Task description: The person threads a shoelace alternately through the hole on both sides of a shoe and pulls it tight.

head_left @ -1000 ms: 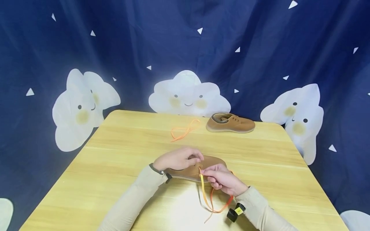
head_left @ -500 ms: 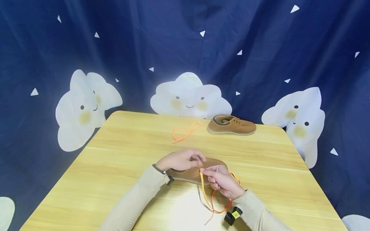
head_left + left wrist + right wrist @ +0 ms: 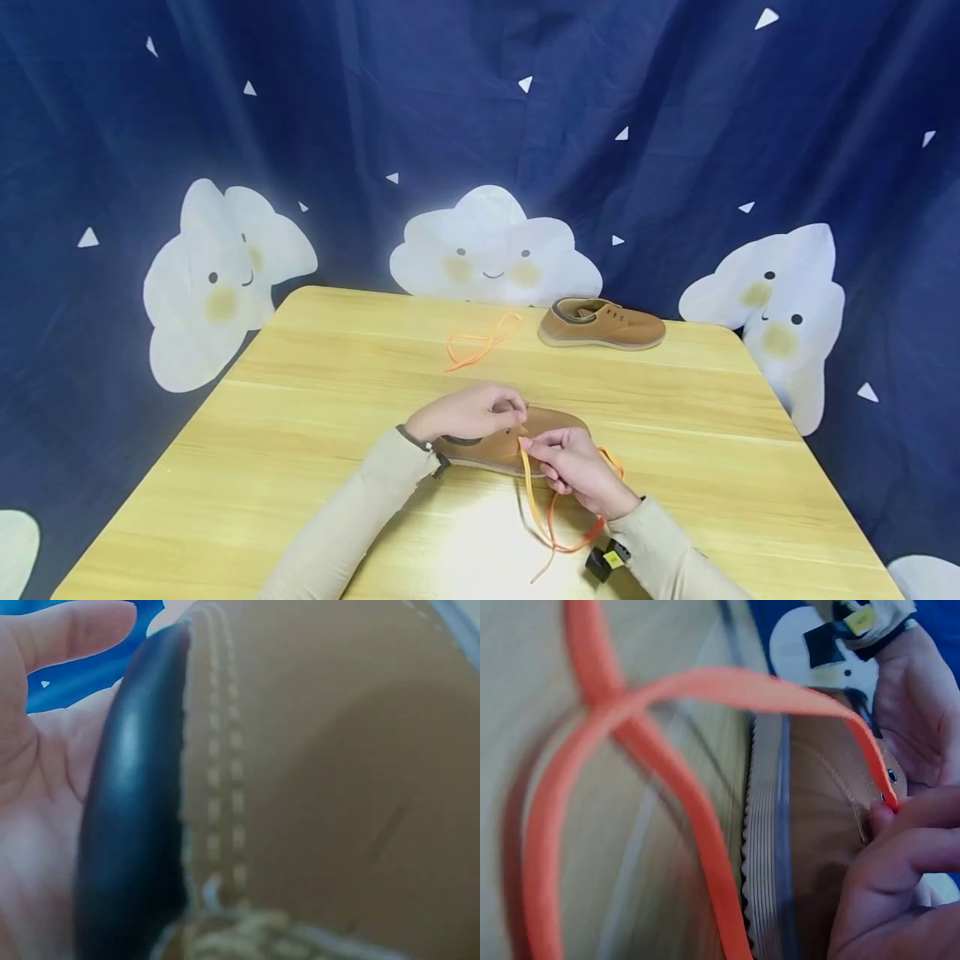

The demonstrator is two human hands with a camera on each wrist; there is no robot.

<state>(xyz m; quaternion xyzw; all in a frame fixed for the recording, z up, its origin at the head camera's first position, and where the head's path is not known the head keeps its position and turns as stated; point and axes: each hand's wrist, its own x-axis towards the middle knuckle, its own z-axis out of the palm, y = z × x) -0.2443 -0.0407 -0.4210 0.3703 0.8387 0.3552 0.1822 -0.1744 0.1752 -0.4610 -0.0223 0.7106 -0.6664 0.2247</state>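
While the right hand [image 3: 573, 468] pinches a flat orange fabric lace [image 3: 720, 684], tugging could knot its crossed near loop [image 3: 544, 840]. Whether the left hand [image 3: 467, 413], fingers bent, pinches anything, I cannot tell.

A brown shoe [image 3: 487, 452], dark-lined at its opening, is set sole-down, toe toward three o'clock, partly covered by the left hand [image 3: 468, 412]. A flat orange lace [image 3: 720, 684] is pinched beside the eyelets [image 3: 892, 776] by the right hand [image 3: 581, 469], looped and crossed toward five o'clock.

Showing two brown shoes [image 3: 480, 452] [image 3: 626, 329], two orange laces [image 3: 720, 686] [image 3: 491, 340], two hands [image 3: 468, 414] [image 3: 577, 469], one table [image 3: 262, 467], one blue backdrop [image 3: 450, 83], three smiling clouds [image 3: 495, 233] [image 3: 187, 308] [image 3: 806, 358].
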